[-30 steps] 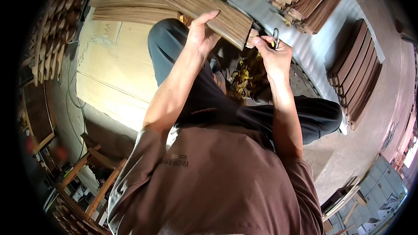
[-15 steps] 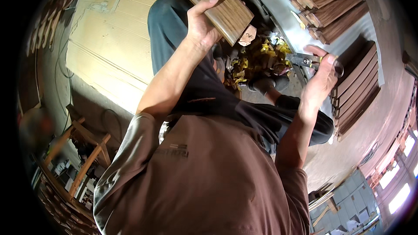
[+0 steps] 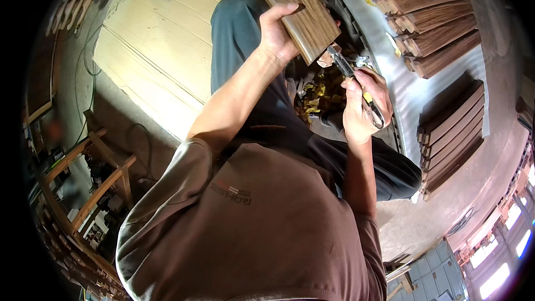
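My left hand [image 3: 278,30] is closed round the edge of a brown wood-grained board [image 3: 306,19], its thumb lying on the top face. A paler, unfinished stub [image 3: 326,59] sticks out at the board's near end. In my right hand [image 3: 365,100] is a metal-headed hand tool [image 3: 343,64] with a yellow patch and a dark looped handle; its exact kind is unclear. The tool's tip is at the stub, and I cannot tell whether they touch. The board lies across my bent left knee.
Several finished wooden pieces [image 3: 440,28] lie on a white sheet [image 3: 401,86] at right, with a darker stack [image 3: 454,139] nearer me. Yellow scraps [image 3: 315,97] litter the floor between my legs. A cardboard sheet [image 3: 150,50] spreads at left; a wooden frame [image 3: 106,189] stands at lower left.
My right hand has brought the tool leftward from beside the white sheet to the board's end. The board and my left hand appear slightly farther right in view.
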Action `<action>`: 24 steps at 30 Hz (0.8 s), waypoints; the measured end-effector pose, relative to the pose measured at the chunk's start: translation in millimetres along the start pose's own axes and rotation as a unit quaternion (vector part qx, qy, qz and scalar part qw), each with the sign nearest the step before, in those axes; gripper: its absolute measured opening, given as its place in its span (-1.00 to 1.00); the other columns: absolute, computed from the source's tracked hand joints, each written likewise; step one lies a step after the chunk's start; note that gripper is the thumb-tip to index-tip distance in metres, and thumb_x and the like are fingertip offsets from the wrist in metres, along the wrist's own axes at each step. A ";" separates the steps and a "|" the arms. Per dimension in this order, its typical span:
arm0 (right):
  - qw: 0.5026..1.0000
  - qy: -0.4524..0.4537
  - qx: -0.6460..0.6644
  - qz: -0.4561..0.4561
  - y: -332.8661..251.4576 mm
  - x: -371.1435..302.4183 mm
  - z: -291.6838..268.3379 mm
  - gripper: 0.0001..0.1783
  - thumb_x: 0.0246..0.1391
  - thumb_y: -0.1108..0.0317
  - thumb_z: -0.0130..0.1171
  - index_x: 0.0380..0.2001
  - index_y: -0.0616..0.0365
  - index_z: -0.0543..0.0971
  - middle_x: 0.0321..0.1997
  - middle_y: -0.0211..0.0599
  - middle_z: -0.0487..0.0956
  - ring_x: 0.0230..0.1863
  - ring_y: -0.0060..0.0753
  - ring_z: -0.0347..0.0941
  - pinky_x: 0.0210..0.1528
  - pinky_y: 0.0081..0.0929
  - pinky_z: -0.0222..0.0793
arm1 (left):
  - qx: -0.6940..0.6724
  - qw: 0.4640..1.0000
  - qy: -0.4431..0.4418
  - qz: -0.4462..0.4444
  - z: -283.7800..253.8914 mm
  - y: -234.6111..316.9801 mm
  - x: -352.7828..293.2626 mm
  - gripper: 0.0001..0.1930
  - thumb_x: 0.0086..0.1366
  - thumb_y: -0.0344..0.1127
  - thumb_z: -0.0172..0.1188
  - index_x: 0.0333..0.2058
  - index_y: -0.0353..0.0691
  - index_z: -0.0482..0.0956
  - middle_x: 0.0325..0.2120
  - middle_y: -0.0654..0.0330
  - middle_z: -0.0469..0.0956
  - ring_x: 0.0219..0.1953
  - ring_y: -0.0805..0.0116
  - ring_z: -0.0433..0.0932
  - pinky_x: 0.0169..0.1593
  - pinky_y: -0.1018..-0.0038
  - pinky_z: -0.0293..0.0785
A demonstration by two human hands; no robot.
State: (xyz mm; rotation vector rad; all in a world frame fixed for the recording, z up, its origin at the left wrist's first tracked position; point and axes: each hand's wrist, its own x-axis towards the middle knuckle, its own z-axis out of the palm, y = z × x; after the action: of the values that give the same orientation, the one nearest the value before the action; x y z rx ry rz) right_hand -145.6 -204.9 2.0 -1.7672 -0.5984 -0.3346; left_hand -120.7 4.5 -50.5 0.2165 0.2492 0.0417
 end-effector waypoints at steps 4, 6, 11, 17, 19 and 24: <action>0.993 -0.056 -0.020 -0.099 -3.9 14.2 -3.6 -0.74 -0.01 0.58 0.41 -0.21 0.18 0.65 -0.23 -0.14 0.67 -0.29 -0.27 0.62 -0.27 -0.44 0.57 | 0.011 1.000 -0.006 -0.008 1.2 0.3 -2.0 -0.33 0.04 -0.15 0.18 0.15 -0.31 0.40 -0.06 -0.15 0.54 0.06 -0.13 0.50 0.26 -0.20 0.33; 0.996 -0.075 -0.012 -0.056 -5.4 11.8 -8.3 -0.75 0.00 0.57 0.41 -0.21 0.18 0.65 -0.27 -0.17 0.68 -0.32 -0.31 0.62 -0.29 -0.47 0.55 | 0.026 1.000 -0.010 -0.002 -5.3 1.7 1.6 -0.33 0.04 -0.15 0.18 0.15 -0.31 0.39 -0.05 -0.14 0.53 0.06 -0.12 0.51 0.24 -0.19 0.35; 0.986 -0.139 -0.057 0.076 -21.7 1.0 -47.1 -0.90 0.07 0.56 0.33 -0.32 0.23 0.62 -0.41 -0.22 0.67 -0.40 -0.26 0.61 -0.34 -0.43 0.52 | 0.025 0.999 0.011 0.042 -7.3 13.2 11.5 -0.34 0.04 -0.15 0.16 0.14 -0.30 0.39 -0.05 -0.13 0.53 0.04 -0.13 0.52 0.22 -0.15 0.38; 0.988 -0.121 -0.094 -0.027 -6.7 14.8 -34.6 -0.87 -0.02 0.63 0.31 -0.37 0.24 0.62 -0.04 -0.11 0.54 -0.30 -0.27 0.55 -0.24 -0.41 0.50 | 0.042 0.998 0.025 0.043 -9.5 18.3 19.8 -0.32 0.00 -0.15 0.16 0.14 -0.32 0.39 -0.03 -0.15 0.52 0.06 -0.24 0.50 0.25 -0.17 0.37; 0.985 -0.102 -0.140 -0.019 2.3 20.4 -15.4 -0.75 -0.07 0.65 0.34 -0.27 0.17 0.67 -0.18 -0.19 0.52 -0.34 -0.30 0.53 -0.33 -0.44 0.47 | 0.035 0.998 0.036 0.042 -3.4 18.5 12.5 -0.31 0.00 -0.16 0.15 0.15 -0.33 0.38 -0.03 -0.16 0.52 0.06 -0.26 0.49 0.25 -0.18 0.37; 0.945 -0.170 -0.220 -0.171 18.0 46.2 14.6 -0.52 -0.12 0.61 0.41 -0.09 -0.08 0.71 0.03 -0.39 0.58 -0.27 -0.38 0.56 -0.29 -0.46 0.52 | 0.015 1.000 -0.004 0.027 1.2 21.3 8.4 -0.32 0.02 -0.18 0.14 0.16 -0.33 0.38 -0.03 -0.16 0.52 0.05 -0.19 0.51 0.25 -0.17 0.37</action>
State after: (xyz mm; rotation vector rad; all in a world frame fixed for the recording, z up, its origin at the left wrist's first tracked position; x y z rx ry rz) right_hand -98.6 -184.1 7.2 -2.1699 -1.1574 -0.4286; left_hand -112.5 25.6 -46.8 0.2524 0.2367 0.0898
